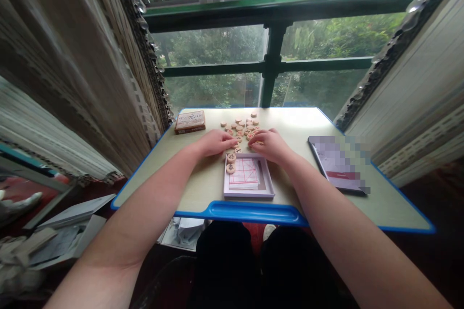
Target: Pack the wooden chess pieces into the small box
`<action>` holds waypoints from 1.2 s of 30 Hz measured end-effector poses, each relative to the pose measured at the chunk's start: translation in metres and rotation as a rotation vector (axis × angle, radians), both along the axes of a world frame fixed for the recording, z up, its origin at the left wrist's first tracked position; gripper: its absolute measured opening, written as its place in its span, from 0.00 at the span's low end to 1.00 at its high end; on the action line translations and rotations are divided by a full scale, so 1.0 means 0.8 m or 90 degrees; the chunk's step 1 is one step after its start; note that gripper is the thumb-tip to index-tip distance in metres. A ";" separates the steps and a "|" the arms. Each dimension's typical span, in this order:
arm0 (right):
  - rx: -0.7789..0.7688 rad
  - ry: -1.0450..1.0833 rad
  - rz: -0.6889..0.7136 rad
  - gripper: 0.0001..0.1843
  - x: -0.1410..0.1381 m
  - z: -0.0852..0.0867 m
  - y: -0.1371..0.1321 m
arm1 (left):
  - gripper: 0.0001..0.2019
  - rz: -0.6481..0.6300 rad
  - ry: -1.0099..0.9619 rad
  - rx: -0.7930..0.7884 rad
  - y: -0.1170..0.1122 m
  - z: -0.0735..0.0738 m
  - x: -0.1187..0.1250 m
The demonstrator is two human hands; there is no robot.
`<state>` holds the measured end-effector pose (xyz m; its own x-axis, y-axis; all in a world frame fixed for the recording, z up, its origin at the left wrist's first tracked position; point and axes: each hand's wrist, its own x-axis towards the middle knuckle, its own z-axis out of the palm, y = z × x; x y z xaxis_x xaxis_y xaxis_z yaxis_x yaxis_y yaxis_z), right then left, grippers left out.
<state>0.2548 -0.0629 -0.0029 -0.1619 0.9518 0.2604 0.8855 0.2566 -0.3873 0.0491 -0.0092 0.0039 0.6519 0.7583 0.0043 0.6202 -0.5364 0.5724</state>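
One table (152, 183), two hands (216, 142), one tray (270, 176) with two discs (231, 168)

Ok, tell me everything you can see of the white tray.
The tray is shallow, squarish and open-topped, with thin whitish walls that look like cardboard and a brownish strip of base showing. It lies flat on the table, near the blue front edge. Inside are paper with red lines and, at the left, two round pieces with dark marks; the farther one overlaps the far-left corner in view.

Green window frame (272, 53), trimmed curtains (427, 65), dark-edged tablet (331, 161)
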 end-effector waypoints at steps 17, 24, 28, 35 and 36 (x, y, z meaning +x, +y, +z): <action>-0.028 0.051 -0.092 0.11 -0.004 0.003 -0.004 | 0.17 0.040 0.026 0.042 0.006 0.003 -0.005; -0.021 0.006 -0.067 0.09 -0.003 0.002 -0.002 | 0.15 0.040 0.025 0.088 0.009 -0.003 -0.005; -0.020 0.002 -0.065 0.09 -0.001 0.000 -0.001 | 0.17 0.032 0.027 0.116 0.008 -0.002 -0.005; -0.002 -0.011 -0.061 0.09 0.000 -0.004 0.001 | 0.22 0.029 0.026 0.120 0.003 0.002 -0.004; 0.003 -0.013 -0.058 0.08 0.000 -0.005 0.001 | 0.22 0.028 0.023 0.123 0.002 0.002 -0.004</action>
<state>0.2548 -0.0618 -0.0066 -0.0806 0.9614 0.2631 0.9129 0.1771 -0.3676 0.0456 -0.0072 0.0056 0.6208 0.7732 0.1293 0.6637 -0.6062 0.4381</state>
